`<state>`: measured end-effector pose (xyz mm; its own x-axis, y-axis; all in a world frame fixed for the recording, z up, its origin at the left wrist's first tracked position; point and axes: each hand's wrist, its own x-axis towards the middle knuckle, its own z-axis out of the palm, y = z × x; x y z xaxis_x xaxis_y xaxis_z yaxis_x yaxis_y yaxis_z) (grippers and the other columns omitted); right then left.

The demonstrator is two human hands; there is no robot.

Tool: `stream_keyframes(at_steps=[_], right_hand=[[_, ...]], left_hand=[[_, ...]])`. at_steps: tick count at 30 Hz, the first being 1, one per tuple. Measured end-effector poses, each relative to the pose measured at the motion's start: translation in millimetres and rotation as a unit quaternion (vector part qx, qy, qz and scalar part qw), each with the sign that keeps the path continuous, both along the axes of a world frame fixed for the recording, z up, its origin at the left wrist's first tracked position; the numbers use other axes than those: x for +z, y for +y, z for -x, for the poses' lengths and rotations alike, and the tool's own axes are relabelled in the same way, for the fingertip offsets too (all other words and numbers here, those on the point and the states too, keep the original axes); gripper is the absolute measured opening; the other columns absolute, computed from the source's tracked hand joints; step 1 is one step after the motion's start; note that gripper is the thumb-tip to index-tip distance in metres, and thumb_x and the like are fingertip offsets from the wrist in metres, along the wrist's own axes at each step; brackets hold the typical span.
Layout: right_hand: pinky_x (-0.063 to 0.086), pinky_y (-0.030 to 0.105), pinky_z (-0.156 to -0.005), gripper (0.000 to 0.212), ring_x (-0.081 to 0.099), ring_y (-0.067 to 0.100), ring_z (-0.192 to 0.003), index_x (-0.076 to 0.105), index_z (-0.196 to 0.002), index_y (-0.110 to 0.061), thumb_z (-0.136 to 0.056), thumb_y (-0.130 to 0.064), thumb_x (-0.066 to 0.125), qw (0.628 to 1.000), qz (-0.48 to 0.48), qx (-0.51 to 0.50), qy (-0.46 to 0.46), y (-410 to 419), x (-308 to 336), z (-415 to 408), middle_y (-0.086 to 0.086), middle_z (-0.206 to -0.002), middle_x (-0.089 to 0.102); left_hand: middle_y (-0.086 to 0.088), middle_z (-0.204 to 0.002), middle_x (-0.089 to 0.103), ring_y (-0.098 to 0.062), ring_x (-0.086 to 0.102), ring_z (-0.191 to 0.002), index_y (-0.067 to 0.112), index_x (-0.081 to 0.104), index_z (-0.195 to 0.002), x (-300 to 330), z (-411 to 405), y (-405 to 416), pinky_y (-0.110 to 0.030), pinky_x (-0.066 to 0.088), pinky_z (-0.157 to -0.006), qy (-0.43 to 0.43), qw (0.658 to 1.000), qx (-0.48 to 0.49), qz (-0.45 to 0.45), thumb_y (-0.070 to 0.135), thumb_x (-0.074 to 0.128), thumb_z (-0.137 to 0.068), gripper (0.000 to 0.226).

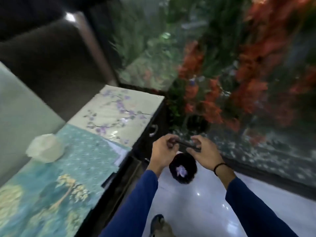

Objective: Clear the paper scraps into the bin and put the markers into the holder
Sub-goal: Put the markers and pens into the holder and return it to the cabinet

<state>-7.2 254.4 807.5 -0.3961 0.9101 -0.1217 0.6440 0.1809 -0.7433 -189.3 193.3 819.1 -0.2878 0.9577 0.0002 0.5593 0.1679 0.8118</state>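
Note:
Both my hands are held out over a round black bin (183,170) that stands on the white floor. A pale purple paper scrap (181,170) lies inside the bin. My left hand (162,151) and my right hand (203,153) pinch the two ends of a thin dark object (187,144), which looks like a marker; the blur makes its kind uncertain. On the table to the left sits a white faceted holder (45,147), and coloured patterned paper sheets (71,161) lie beside it.
The dark table edge (119,182) runs diagonally at left, with drawer handles (153,130) on its front. A large glass tank (222,74) with red and green plants fills the right and back. A shoe (158,223) shows on the glossy floor.

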Motion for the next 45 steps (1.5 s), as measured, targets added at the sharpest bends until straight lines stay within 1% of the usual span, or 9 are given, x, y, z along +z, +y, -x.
stream_keyframes(at_steps=[4,13,21,25,28,31,37,40,45], right_hand=[[0.049,0.023,-0.082,0.045,0.061,0.011,-0.095,0.059,-0.125,-0.028,-0.084,-0.038,0.075,0.997,-0.024,0.066,0.031,-1.7,31.6,84.2,-0.005,-0.117,0.064],[0.048,0.025,-0.081,0.042,0.062,0.014,-0.095,0.061,-0.120,-0.028,-0.083,-0.038,0.076,0.953,-0.005,0.297,0.055,-54.9,58.6,288.5,-0.008,-0.110,0.064],[0.055,0.030,-0.087,0.047,0.064,0.013,-0.097,0.061,-0.123,-0.027,-0.081,-0.040,0.078,0.914,0.071,0.398,0.026,-94.3,35.0,435.3,-0.008,-0.112,0.066],[0.053,0.030,-0.085,0.051,0.063,0.016,-0.099,0.058,-0.127,-0.023,-0.082,-0.037,0.078,0.912,0.080,0.403,-0.007,-90.1,16.6,497.8,-0.003,-0.117,0.064],[0.054,0.040,-0.095,0.055,0.061,0.021,-0.108,0.055,-0.131,-0.026,-0.082,-0.037,0.077,0.908,0.077,0.410,-0.028,-86.3,3.1,544.8,-0.001,-0.119,0.063],[0.051,0.037,-0.095,0.058,0.060,0.023,-0.111,0.052,-0.135,-0.029,-0.083,-0.034,0.076,0.910,0.069,0.408,-0.032,-84.9,-2.5,587.9,0.002,-0.122,0.061],[0.042,0.035,-0.105,0.067,0.050,0.031,-0.129,0.041,-0.146,-0.036,-0.086,-0.034,0.069,0.890,0.028,0.435,-0.132,-78.1,-20.1,659.3,0.014,-0.143,0.046],[0.045,0.037,-0.103,0.062,0.053,0.033,-0.123,0.043,-0.143,-0.036,-0.086,-0.042,0.067,0.863,0.022,0.466,-0.195,-80.1,-30.9,671.5,0.015,-0.140,0.047],[0.046,0.030,-0.079,0.042,0.056,0.027,-0.099,0.056,-0.128,-0.022,-0.089,-0.035,0.066,0.863,0.007,0.472,-0.180,-90.8,-38.8,651.8,0.012,-0.125,0.056]], left_hand=[[0.011,-0.099,0.073,-0.012,0.070,-0.085,0.030,0.074,-0.113,25.0,70.5,-31.9,-0.029,0.060,-0.085,-0.030,0.994,0.107,-0.023,0.019,0.073,-0.087,0.028],[0.012,-0.102,0.073,-0.003,0.069,-0.086,0.029,0.075,-0.110,45.4,211.0,-148.8,-0.011,0.050,-0.071,-0.057,0.922,0.378,-0.061,0.025,0.074,-0.089,0.022],[0.003,-0.100,0.074,-0.003,0.069,-0.083,0.024,0.074,-0.114,12.7,318.9,-242.8,-0.020,0.056,-0.074,-0.062,0.845,0.530,-0.014,0.024,0.074,-0.091,0.023],[0.002,-0.102,0.074,-0.004,0.068,-0.083,0.024,0.073,-0.115,-2.6,371.4,-251.8,-0.020,0.056,-0.070,-0.047,0.837,0.545,0.009,0.023,0.073,-0.091,0.024],[0.000,-0.106,0.072,-0.014,0.069,-0.090,0.028,0.069,-0.122,-10.1,417.9,-240.6,-0.032,0.060,-0.078,-0.048,0.841,0.538,0.037,0.025,0.073,-0.090,0.032],[0.000,-0.110,0.068,-0.020,0.067,-0.102,0.031,0.060,-0.132,-12.0,460.1,-222.6,-0.036,0.057,-0.088,-0.037,0.848,0.525,0.063,0.024,0.074,-0.089,0.046],[-0.007,-0.129,0.065,-0.028,0.060,-0.121,0.025,0.050,-0.145,-18.7,530.5,-188.9,-0.032,0.044,-0.096,0.056,0.887,0.407,0.209,0.021,0.076,-0.085,0.065],[-0.012,-0.130,0.064,-0.030,0.064,-0.116,0.021,0.060,-0.139,-29.5,543.0,-180.2,-0.034,0.051,-0.091,0.056,0.889,0.367,0.268,0.021,0.078,-0.084,0.057],[-0.010,-0.111,0.072,-0.028,0.067,-0.105,0.014,0.076,-0.105,-48.5,524.6,-180.6,-0.026,0.045,-0.084,0.074,0.879,0.415,0.223,0.018,0.080,-0.083,0.023]])
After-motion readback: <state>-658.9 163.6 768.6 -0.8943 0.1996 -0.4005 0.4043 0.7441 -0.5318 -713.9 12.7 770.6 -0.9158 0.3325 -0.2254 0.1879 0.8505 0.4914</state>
